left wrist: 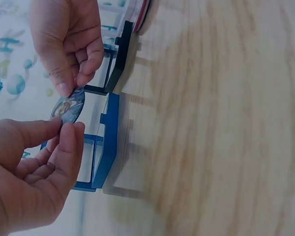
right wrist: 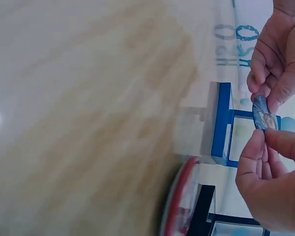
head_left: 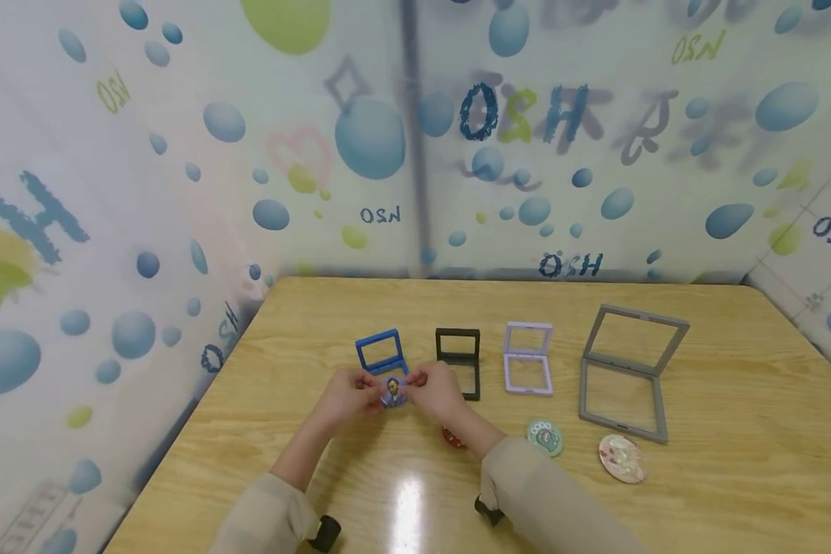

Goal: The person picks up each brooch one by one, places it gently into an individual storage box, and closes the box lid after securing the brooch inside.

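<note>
Both hands pinch a small round badge (head_left: 393, 394) with a portrait of a person on a blue-violet ground. My left hand (head_left: 352, 398) grips its left edge between thumb and fingers, and my right hand (head_left: 438, 392) its right edge. In the left wrist view the badge (left wrist: 71, 108) is tilted and held clear of the table. Just behind it stands a blue folding frame (head_left: 378, 338), opened with one half raised; the hands partly cover its lower half. A black folding frame (head_left: 459, 358) stands opened beside the right hand.
Further right are an opened lilac frame (head_left: 528, 356) and a larger opened grey frame (head_left: 622, 365). In front lie a red disc (head_left: 452, 438), partly hidden by the right forearm, a green paw-print disc (head_left: 545, 437) and a pinkish disc (head_left: 623, 458). A patterned curtain (head_left: 443, 231) rises behind the table.
</note>
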Motion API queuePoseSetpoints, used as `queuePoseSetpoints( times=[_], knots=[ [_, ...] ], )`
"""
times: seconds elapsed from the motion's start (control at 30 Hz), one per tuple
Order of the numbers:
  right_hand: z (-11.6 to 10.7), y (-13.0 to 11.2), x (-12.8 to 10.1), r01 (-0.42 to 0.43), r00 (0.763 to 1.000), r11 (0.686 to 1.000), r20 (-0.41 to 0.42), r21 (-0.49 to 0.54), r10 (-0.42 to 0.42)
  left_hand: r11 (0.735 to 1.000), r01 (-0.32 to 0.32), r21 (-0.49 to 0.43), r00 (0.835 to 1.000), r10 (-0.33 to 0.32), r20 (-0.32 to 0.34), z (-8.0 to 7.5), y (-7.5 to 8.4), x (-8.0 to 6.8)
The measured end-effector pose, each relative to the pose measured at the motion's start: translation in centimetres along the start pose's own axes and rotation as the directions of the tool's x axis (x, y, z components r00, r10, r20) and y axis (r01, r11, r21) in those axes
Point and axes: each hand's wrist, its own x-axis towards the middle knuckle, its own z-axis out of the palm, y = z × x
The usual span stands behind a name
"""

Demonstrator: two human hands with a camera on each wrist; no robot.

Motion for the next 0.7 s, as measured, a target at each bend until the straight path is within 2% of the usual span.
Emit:
queuePoseSetpoints(
  times=[0.1,0.23,0.53,0.7],
  knots=[
    [0.3,-0.1,0.8,-0.013,1.0,1.0,-0.028,0.011,0.013,0.999,0.031,-0.039,0.998,-0.033,-0.059,0.1,0.0,0.6],
    [0.5,-0.3,1.5,-0.057,0.997,0.998,-0.055,0.016,0.058,0.997,0.061,-0.041,0.994,-0.065,-0.093,0.1,-0.1,1.4],
    [1.4,0.1,2.6,-0.144,0.987,0.989,-0.077,-0.043,0.14,0.995,0.076,0.062,0.99,-0.068,-0.125,0.1,-0.4,2.3],
    [1.8,0.4,2.8,-0.156,0.985,0.987,-0.081,-0.036,0.153,0.989,0.068,0.129,0.991,-0.051,-0.127,0.3,-0.9,2.6]
  ],
)
